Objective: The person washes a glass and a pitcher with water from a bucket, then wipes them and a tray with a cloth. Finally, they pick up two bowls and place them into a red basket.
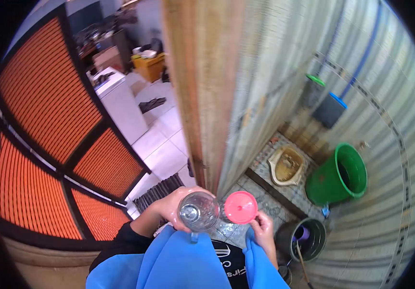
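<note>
My left hand (168, 206) is wrapped around the side of a clear pitcher (199, 212), seen from above with its mouth towards me. A small clear handle sticks out at its lower edge, and nothing solid shows inside. Just to the right, my right hand (264, 227) grips a round pink lid (241, 207) by its edge. The lid is held apart from the pitcher, at about the same height. Blue cloth (178, 262) hangs over my chest and partly covers a black shirt with white print.
To the right stand a green bucket (325, 185), a squat toilet (288, 165) and a dark bucket (284, 241) with a purple item inside. Two brushes or brooms (330, 111) hang on the wall. A wall edge (202, 96) divides this from a tiled room; an orange slatted screen (48, 91) stands left.
</note>
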The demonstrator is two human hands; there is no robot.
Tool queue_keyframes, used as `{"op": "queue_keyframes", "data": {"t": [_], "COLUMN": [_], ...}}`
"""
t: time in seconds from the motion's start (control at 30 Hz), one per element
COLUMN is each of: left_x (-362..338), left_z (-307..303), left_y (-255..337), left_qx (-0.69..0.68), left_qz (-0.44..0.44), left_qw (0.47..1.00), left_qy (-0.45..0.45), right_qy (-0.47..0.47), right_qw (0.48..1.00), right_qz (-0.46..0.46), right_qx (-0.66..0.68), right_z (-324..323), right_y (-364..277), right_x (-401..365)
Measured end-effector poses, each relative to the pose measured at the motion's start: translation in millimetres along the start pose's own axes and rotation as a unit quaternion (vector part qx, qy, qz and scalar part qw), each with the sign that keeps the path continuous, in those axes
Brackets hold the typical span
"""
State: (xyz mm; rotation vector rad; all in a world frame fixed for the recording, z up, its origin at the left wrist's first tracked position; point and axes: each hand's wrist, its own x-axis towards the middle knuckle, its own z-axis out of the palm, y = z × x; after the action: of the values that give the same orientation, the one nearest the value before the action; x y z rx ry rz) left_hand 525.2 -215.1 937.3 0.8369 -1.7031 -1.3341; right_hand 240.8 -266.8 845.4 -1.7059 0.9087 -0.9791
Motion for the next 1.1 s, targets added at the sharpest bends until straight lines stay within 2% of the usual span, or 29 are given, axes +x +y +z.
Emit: {"op": "queue_keyframes", "data": {"t": [0.03, 0.1, 0.3, 0.33, 0.37, 0.5, 0.6, 0.63, 0.73, 0.93, 1.0, 1.03, 1.07, 1.1], "left_x": [-11.9, -32.2, -110.1, -122.3, -133.2, -157.2, -160.1, -156.9, -142.2, -81.5, -45.7, -25.7, -3.1, 22.5], "left_z": [-8.7, -27.5, -95.6, -111.7, -127.1, -188.7, -232.9, -249.2, -293.2, -372.5, -397.1, -405.7, -420.8, -437.8], "left_y": [-0.6, 1.1, 11.6, 18.2, 26.6, 35.1, 30.6, 29.2, 10.0, -51.9, -83.2, -98.7, -121.1, -146.2], "left_qx": [0.003, 0.078, 0.146, 0.17, 0.21, 0.31, 0.314, 0.326, 0.305, 0.236, 0.072, -0.094, -0.145, -0.175], "left_qz": [0.003, 0.122, 0.069, 0.056, 0.031, -0.003, -0.028, 0.001, 0.023, 0.033, 0.043, -0.033, -0.045, -0.088], "left_qw": [1.0, 0.989, 0.981, 0.975, 0.967, 0.937, 0.938, 0.935, 0.944, 0.967, 0.989, 0.987, 0.979, 0.971], "left_qy": [0.021, 0.033, 0.111, 0.13, 0.141, 0.159, 0.147, 0.143, 0.125, 0.092, 0.126, 0.128, 0.132, 0.135], "right_qy": [-0.027, -0.073, -0.156, -0.153, -0.165, -0.184, -0.183, -0.174, -0.164, -0.082, 0.0, 0.018, 0.029, 0.045], "right_qw": [0.999, 0.996, 0.986, 0.988, 0.986, 0.982, 0.981, 0.982, 0.986, 0.994, 0.993, 0.986, 0.986, 0.97], "right_qz": [0.013, 0.03, 0.042, -0.006, -0.009, -0.031, -0.036, -0.029, 0.027, 0.074, 0.106, 0.147, 0.149, 0.19], "right_qx": [0.017, 0.028, 0.03, 0.015, 0.02, 0.037, 0.043, 0.068, 0.014, -0.025, -0.043, -0.076, -0.075, -0.146], "right_z": [18.3, 55.5, 178.9, 199.2, 219.5, 288.3, 321.3, 331.4, 339.5, 336.5, 335.9, 333.0, 329.5, 324.6], "right_y": [-12.1, -32.0, -56.5, -66.0, -72.0, -96.9, -97.1, -91.5, -82.8, -42.9, -13.5, 4.9, 25.8, 48.7], "right_x": [9.9, 31.4, 93.7, 109.1, 122.3, 170.1, 203.9, 213.3, 243.0, 305.2, 323.4, 333.5, 344.6, 358.6]}}
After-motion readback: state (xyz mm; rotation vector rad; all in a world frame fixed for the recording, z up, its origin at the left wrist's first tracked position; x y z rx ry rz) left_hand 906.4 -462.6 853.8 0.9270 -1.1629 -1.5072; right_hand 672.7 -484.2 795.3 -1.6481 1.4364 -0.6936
